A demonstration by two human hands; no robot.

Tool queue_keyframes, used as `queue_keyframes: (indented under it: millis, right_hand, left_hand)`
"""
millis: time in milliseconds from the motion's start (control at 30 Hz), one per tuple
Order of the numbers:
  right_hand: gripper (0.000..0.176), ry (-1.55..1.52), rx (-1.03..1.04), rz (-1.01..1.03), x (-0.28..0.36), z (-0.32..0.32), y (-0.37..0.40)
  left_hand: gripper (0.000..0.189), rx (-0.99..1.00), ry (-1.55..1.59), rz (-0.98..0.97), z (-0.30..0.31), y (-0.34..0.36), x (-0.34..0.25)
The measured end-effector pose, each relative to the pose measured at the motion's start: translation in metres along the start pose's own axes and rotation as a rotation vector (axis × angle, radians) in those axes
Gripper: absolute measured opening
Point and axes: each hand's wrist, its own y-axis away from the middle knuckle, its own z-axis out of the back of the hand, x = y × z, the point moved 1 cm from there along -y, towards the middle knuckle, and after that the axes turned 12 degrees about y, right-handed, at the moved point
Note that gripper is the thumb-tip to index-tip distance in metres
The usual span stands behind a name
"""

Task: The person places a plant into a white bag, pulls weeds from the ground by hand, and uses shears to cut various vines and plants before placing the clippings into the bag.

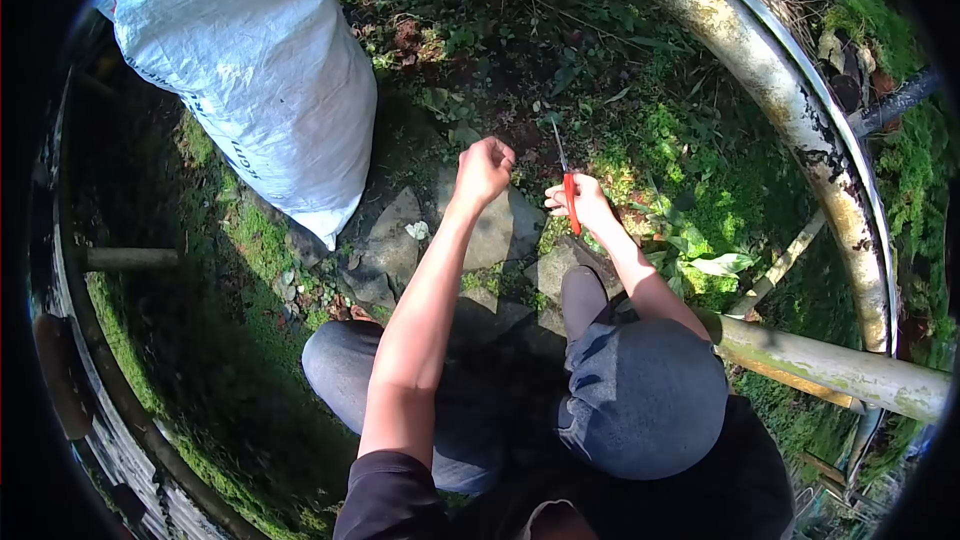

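Red-handled scissors (571,198) are gripped in my right hand (592,208), their narrow metal blade pointing up and away from me over the plants. To their left, my left hand (484,172) reaches forward with its fingers curled together; I cannot tell what, if anything, is pinched in them. Flat grey stones (487,235) lie below that hand. Low green plants (520,90) and dark soil stretch out beyond both hands.
A large white woven sack (265,80) stands at the upper left. A weathered, pale curved pole (775,80) arcs across the right, and a thick bamboo pole (830,360) runs beside my bent knee (645,400). A shoe (582,295) rests on the stones.
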Motion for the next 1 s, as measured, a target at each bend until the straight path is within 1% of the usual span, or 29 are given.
queue_keyframes:
  millis: [67, 100, 133, 200, 233, 267, 333, 400, 433, 467, 533, 567, 667, 700, 800, 833, 900, 933, 1000]
  right_hand:
    - [0.020, -0.003, -0.030, -0.006, -0.012, 0.013, -0.008]
    - [0.019, 0.002, -0.066, 0.010, -0.016, 0.021, -0.012]
    - [0.016, 0.003, -0.110, 0.020, -0.015, 0.028, -0.013]
    - [0.014, 0.078, -0.165, -0.026, -0.042, 0.058, -0.045]
    - [0.011, 0.094, -0.258, 0.080, -0.037, 0.068, -0.046]
    - [0.009, 0.295, -0.367, 0.195, -0.040, 0.079, -0.055]
    - [0.011, 0.051, -0.366, 0.129, -0.039, 0.106, -0.070]
    - [0.014, 0.065, -0.408, 0.119, -0.038, 0.127, -0.083]
    - [0.014, -0.038, -0.446, 0.167, -0.025, 0.126, -0.083]
    - [0.015, 0.012, -0.432, 0.185, -0.022, 0.133, -0.088]
    - [0.015, 0.069, -0.423, 0.178, -0.021, 0.145, -0.097]
    - [0.019, 0.124, -0.360, 0.184, -0.024, 0.151, -0.107]
    - [0.027, 0.175, -0.246, 0.116, -0.022, 0.152, -0.118]
    - [0.025, 0.061, -0.207, 0.126, -0.022, 0.147, -0.119]
    - [0.021, -0.006, -0.125, 0.133, -0.036, 0.135, -0.134]
    - [0.017, 0.046, -0.120, 0.056, -0.037, 0.131, -0.139]
    - [0.029, 0.132, -0.097, -0.007, -0.047, 0.129, -0.158]
    - [0.035, 0.176, -0.084, -0.038, -0.063, 0.131, -0.174]
    - [0.030, 0.392, -0.186, 0.109, -0.092, 0.137, -0.200]
  left_hand:
    - [0.018, 0.126, -0.066, 0.019, -0.018, 0.000, 0.003]
    - [0.017, 0.148, -0.146, 0.009, -0.026, -0.001, 0.003]
    - [0.017, 0.139, -0.167, 0.015, -0.033, -0.001, 0.001]
    - [0.017, 0.122, -0.211, 0.023, -0.043, -0.003, -0.003]
    - [0.021, 0.156, -0.157, 0.047, -0.049, -0.009, 0.010]
    - [0.022, 0.163, -0.083, 0.026, -0.054, -0.013, 0.019]
    - [0.026, 0.168, 0.067, -0.014, -0.064, -0.020, 0.031]
    - [0.030, 0.179, -0.033, 0.077, -0.067, -0.026, 0.024]
    - [0.030, 0.186, -0.064, 0.120, -0.069, -0.030, 0.021]
    - [0.030, 0.194, -0.096, 0.163, -0.073, -0.034, 0.023]
    - [0.031, 0.190, -0.096, 0.183, -0.078, -0.040, 0.030]
    - [0.031, 0.196, -0.101, 0.188, -0.081, -0.043, 0.035]
    - [0.029, 0.208, -0.140, 0.221, -0.088, -0.045, 0.043]
    - [0.028, 0.208, -0.158, 0.231, -0.089, -0.047, 0.044]
    - [0.026, 0.204, -0.141, 0.258, -0.091, -0.051, 0.055]
    - [0.026, 0.202, -0.138, 0.258, -0.091, -0.051, 0.057]
    - [0.027, 0.195, -0.135, 0.261, -0.089, -0.051, 0.060]
    - [0.026, 0.196, -0.130, 0.258, -0.086, -0.051, 0.059]
    - [0.026, 0.198, -0.119, 0.251, -0.081, -0.051, 0.056]
